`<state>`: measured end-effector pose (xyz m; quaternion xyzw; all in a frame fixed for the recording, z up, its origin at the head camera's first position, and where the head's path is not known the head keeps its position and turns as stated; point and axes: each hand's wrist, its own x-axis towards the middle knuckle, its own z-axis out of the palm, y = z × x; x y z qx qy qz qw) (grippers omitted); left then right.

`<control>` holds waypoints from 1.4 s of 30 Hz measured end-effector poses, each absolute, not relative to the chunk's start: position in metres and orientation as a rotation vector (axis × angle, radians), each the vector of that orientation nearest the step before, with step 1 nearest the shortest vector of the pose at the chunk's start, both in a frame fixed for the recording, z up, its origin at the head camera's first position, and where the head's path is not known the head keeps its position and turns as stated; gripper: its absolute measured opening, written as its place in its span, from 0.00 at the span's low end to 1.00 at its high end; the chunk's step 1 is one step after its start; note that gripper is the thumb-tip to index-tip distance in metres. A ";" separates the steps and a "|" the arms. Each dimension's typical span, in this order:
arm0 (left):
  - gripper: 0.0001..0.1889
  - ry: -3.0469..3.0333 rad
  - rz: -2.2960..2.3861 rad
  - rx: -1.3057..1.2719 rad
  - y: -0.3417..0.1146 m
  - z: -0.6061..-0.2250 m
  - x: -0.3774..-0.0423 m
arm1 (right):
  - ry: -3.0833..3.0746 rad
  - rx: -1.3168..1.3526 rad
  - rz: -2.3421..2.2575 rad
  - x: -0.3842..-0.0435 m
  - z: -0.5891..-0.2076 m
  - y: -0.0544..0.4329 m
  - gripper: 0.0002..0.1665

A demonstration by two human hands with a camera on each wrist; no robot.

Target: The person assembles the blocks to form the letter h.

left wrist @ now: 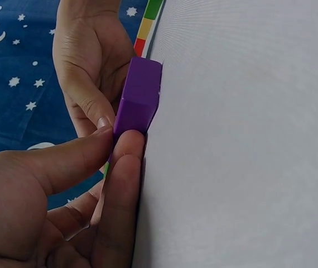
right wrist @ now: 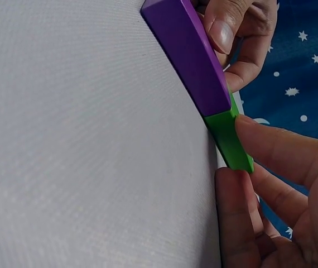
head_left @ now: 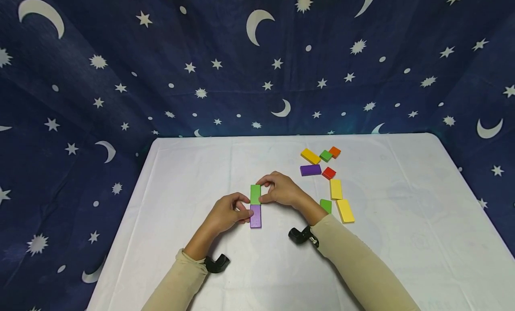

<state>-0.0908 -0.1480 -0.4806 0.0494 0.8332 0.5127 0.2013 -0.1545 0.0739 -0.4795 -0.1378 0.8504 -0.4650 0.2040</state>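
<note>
A green block point(head_left: 255, 194) and a purple block point(head_left: 255, 216) lie end to end on the white tabletop, green on the far side, their short ends touching. My left hand point(head_left: 227, 213) is at their left side, its thumb and fingertips pinching the purple block's edge, which also shows in the left wrist view as a purple block point(left wrist: 140, 89). From the right, my right hand point(head_left: 281, 189) holds the green block between thumb and fingers; in the right wrist view the thumb touches the side of the green block point(right wrist: 229, 139). Some fingertips are hidden.
Right of the hands lie loose blocks: a purple block point(head_left: 310, 170), an orange-yellow block point(head_left: 310, 156), a red block point(head_left: 328, 173), a yellow block point(head_left: 345, 211) and several others. A green block point(head_left: 326, 206) sits beside my right forearm. Dark starry cloth point(head_left: 225, 101) hangs behind the white table point(head_left: 193, 168).
</note>
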 end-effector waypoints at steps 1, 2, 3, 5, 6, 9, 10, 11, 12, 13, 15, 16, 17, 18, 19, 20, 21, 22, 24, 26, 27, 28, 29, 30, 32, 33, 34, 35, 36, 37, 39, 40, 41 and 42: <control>0.17 2.329 1.432 0.139 -0.148 -0.481 -0.091 | 2.366 -0.384 -1.300 -0.154 -0.479 0.074 0.26; 0.17 2.330 1.431 0.139 -0.148 -0.481 -0.091 | 2.362 -0.383 -1.304 -0.154 -0.478 0.074 0.26; 0.17 2.332 1.429 0.139 -0.148 -0.481 -0.091 | 2.358 -0.385 -1.306 -0.154 -0.478 0.074 0.26; 0.17 2.335 1.425 0.137 -0.148 -0.481 -0.091 | 2.349 -0.386 -1.312 -0.153 -0.477 0.075 0.26; 0.17 2.339 1.420 0.138 -0.148 -0.481 -0.091 | 2.345 -0.386 -1.313 -0.153 -0.477 0.075 0.26; 0.17 2.350 1.407 0.139 -0.148 -0.481 -0.091 | 2.339 -0.392 -1.317 -0.153 -0.477 0.075 0.26; 0.17 2.355 1.403 0.141 -0.148 -0.481 -0.091 | 2.337 -0.392 -1.317 -0.154 -0.477 0.075 0.26; 0.17 2.359 1.400 0.142 -0.148 -0.481 -0.091 | 2.338 -0.393 -1.315 -0.154 -0.477 0.074 0.26; 0.17 2.359 1.400 0.143 -0.148 -0.480 -0.091 | 2.339 -0.393 -1.312 -0.154 -0.477 0.074 0.26; 0.17 2.360 1.401 0.144 -0.149 -0.480 -0.091 | 2.342 -0.395 -1.309 -0.154 -0.476 0.074 0.26; 0.17 2.357 1.406 0.142 -0.149 -0.480 -0.091 | 2.346 -0.399 -1.303 -0.154 -0.476 0.074 0.26; 0.17 2.353 1.410 0.140 -0.149 -0.480 -0.091 | 2.351 -0.402 -1.299 -0.154 -0.476 0.074 0.26; 0.17 2.346 1.416 0.136 -0.149 -0.480 -0.091 | 2.355 -0.404 -1.295 -0.154 -0.475 0.074 0.26; 0.17 2.344 1.419 0.134 -0.149 -0.480 -0.092 | 2.356 -0.406 -1.290 -0.155 -0.475 0.073 0.26; 0.17 2.345 1.420 0.130 -0.149 -0.480 -0.092 | 2.356 -0.408 -1.288 -0.155 -0.475 0.073 0.26; 0.17 2.344 1.421 0.123 -0.149 -0.480 -0.092 | 2.354 -0.408 -1.288 -0.155 -0.475 0.073 0.27; 0.17 2.342 1.423 0.117 -0.150 -0.481 -0.092 | 2.352 -0.404 -1.284 -0.155 -0.475 0.073 0.27; 0.17 2.343 1.422 0.111 -0.150 -0.480 -0.092 | 2.344 -0.395 -1.283 -0.155 -0.475 0.074 0.28; 0.18 2.352 1.416 0.101 -0.151 -0.479 -0.092 | 2.305 -0.372 -1.305 -0.156 -0.475 0.075 0.29; 0.18 2.398 1.394 0.105 -0.152 -0.476 -0.092 | 2.245 -0.345 -1.345 -0.156 -0.474 0.077 0.31; 0.18 2.435 1.380 0.118 -0.152 -0.474 -0.091 | 2.206 -0.327 -1.375 -0.156 -0.473 0.078 0.31; 0.18 2.481 1.361 0.133 -0.153 -0.472 -0.091 | 2.161 -0.307 -1.414 -0.157 -0.472 0.080 0.32; 0.18 2.537 1.337 0.155 -0.153 -0.470 -0.091 | 2.120 -0.290 -1.449 -0.157 -0.472 0.081 0.32; 0.18 2.602 1.305 0.187 -0.153 -0.467 -0.090 | 2.092 -0.276 -1.476 -0.157 -0.470 0.083 0.31; 0.19 2.730 1.229 0.267 -0.152 -0.464 -0.090 | 2.061 -0.248 -1.523 -0.157 -0.466 0.088 0.30; 0.20 2.778 1.190 0.304 -0.152 -0.463 -0.089 | 2.070 -0.244 -1.533 -0.158 -0.464 0.091 0.29; 0.21 2.819 1.144 0.337 -0.152 -0.462 -0.088 | 2.099 -0.244 -1.526 -0.158 -0.461 0.094 0.28; 0.23 2.857 1.090 0.368 -0.151 -0.461 -0.087 | 2.146 -0.254 -1.507 -0.158 -0.458 0.097 0.28; 0.24 2.886 1.037 0.398 -0.150 -0.461 -0.086 | 2.203 -0.266 -1.480 -0.158 -0.454 0.101 0.27; 0.25 2.906 0.985 0.419 -0.150 -0.461 -0.085 | 2.259 -0.281 -1.450 -0.159 -0.451 0.104 0.26; 0.28 2.919 0.891 0.436 -0.149 -0.461 -0.083 | 2.377 -0.320 -1.382 -0.160 -0.446 0.113 0.24; 0.29 2.919 0.854 0.439 -0.148 -0.460 -0.081 | 2.435 -0.343 -1.348 -0.161 -0.444 0.118 0.23; 0.30 2.916 0.827 0.443 -0.148 -0.460 -0.080 | 2.490 -0.373 -1.318 -0.162 -0.442 0.123 0.23; 0.32 2.907 0.810 0.447 -0.148 -0.460 -0.079 | 2.538 -0.403 -1.293 -0.163 -0.441 0.128 0.22</control>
